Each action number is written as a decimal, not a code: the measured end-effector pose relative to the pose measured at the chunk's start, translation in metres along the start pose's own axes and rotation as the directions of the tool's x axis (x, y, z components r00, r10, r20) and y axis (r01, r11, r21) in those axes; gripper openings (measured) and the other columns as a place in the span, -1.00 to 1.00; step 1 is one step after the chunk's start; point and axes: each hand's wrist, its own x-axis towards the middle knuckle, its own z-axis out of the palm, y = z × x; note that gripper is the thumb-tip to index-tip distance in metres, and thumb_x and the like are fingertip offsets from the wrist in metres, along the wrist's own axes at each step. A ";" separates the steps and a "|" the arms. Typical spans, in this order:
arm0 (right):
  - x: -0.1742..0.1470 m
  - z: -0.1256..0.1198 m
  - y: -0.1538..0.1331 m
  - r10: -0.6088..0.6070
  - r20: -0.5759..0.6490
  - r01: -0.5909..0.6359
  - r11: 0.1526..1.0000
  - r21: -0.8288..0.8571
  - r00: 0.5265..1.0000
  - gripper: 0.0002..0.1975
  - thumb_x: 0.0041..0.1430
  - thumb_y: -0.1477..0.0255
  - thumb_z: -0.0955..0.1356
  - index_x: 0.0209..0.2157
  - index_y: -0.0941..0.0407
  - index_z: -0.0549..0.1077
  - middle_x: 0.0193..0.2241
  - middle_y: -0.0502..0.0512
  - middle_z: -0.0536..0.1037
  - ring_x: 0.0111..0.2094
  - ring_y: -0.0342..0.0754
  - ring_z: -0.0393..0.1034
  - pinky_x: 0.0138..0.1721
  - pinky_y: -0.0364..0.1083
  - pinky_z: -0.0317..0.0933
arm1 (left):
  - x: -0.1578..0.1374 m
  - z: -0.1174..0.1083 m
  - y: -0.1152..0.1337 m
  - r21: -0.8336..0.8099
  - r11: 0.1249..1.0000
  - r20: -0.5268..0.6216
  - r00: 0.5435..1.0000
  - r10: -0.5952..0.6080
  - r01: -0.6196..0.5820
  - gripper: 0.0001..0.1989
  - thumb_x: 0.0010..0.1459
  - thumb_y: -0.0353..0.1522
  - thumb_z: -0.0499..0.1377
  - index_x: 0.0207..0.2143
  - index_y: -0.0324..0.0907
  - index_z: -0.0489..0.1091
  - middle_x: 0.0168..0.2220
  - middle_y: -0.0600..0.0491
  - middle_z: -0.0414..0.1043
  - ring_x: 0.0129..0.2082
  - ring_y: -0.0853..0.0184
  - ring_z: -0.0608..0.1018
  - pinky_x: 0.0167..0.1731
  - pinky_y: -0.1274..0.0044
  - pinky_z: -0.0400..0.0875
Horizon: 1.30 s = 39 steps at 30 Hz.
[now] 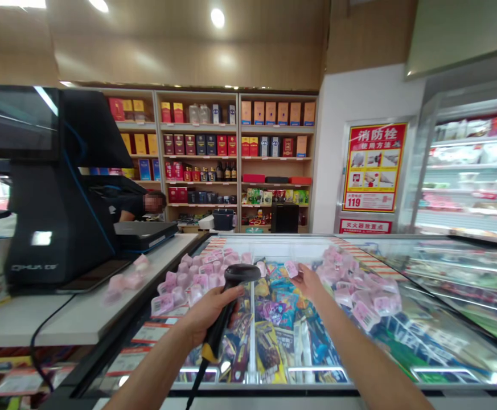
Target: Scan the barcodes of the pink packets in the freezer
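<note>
Head view, scanner, bare glass between pink packs

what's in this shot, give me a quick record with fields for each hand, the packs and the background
left hand: grips a black handheld scanner
right hand: small pink pack at its fingertips
glass-topped case: colourful packets visible through the glass
more pink packs: left cluster and right cluster on the glass
counter: black till
background: boxed goods on shelves, another person beyond the till
</note>
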 end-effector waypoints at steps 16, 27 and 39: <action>0.011 -0.005 0.015 -0.151 -0.012 0.143 0.953 -0.267 0.988 -0.83 0.04 0.44 0.11 -0.39 0.12 0.28 -0.61 0.00 0.46 -0.48 -0.14 0.39 -0.39 -0.12 0.29 | 0.011 0.012 0.002 0.149 0.984 0.091 0.992 0.090 -0.102 -0.73 -0.08 -0.20 0.08 -0.61 -0.22 0.17 -0.73 0.19 0.22 -0.74 0.54 0.25 -0.70 0.66 0.15; 0.037 0.034 0.034 -0.474 0.051 0.256 0.377 -0.890 0.879 -0.64 -0.01 0.42 0.13 -0.19 0.20 0.36 -0.27 0.24 0.46 -0.17 0.08 0.30 -0.15 0.01 0.11 | 0.045 -0.004 -0.001 0.019 0.994 -0.065 0.992 0.109 -0.108 -0.70 -0.15 -0.17 0.13 -0.57 -0.21 0.15 -0.74 0.21 0.22 -0.77 0.54 0.26 -0.74 0.66 0.12; 0.051 0.088 0.066 -0.371 0.287 0.383 0.218 -0.898 0.883 -0.57 0.07 0.43 0.07 -0.05 0.28 0.24 -0.07 0.24 0.33 -0.02 -0.05 0.17 -0.03 -0.14 0.00 | 0.047 -0.014 -0.007 -0.055 0.994 -0.124 0.989 0.082 -0.089 -0.69 -0.16 -0.16 0.14 -0.54 -0.21 0.18 -0.71 0.20 0.23 -0.75 0.55 0.28 -0.72 0.66 0.15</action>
